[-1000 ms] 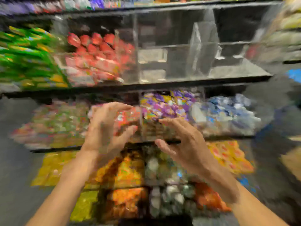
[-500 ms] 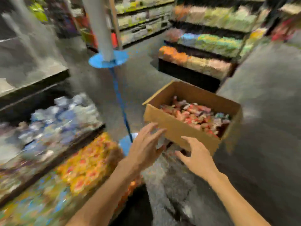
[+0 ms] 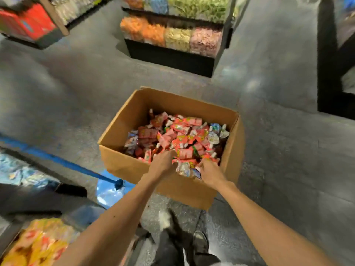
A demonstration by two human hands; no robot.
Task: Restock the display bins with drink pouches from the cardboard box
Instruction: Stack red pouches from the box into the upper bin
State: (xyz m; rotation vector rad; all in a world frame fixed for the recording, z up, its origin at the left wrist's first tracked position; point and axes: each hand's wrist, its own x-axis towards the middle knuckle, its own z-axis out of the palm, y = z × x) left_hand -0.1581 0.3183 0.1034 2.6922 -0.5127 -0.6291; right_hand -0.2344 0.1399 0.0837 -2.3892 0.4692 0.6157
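Observation:
An open cardboard box (image 3: 123, 162) stands on the grey floor, about half full of drink pouches (image 3: 178, 135), mostly red with a few blue and white ones. Both my hands reach into its near side. My left hand (image 3: 163, 165) digs its fingers into the pile, and my right hand (image 3: 210, 172) curls around pouches from the other side. Between the two hands a small bunch of pouches (image 3: 185, 167) sits raised over the box's front wall. My fingertips are hidden among the pouches.
Display bins lie at the lower left, one with yellow pouches (image 3: 38, 244) and one with blue-white pouches (image 3: 17, 173). A blue pole with a round base (image 3: 109, 191) stands left of the box. A display island (image 3: 172, 54) is beyond it, and my shoes (image 3: 199, 239) are below.
My view swung from the shelf bins to the box on the floor. Both hands, empty and spread before, have dropped into the box and closed around pouches.

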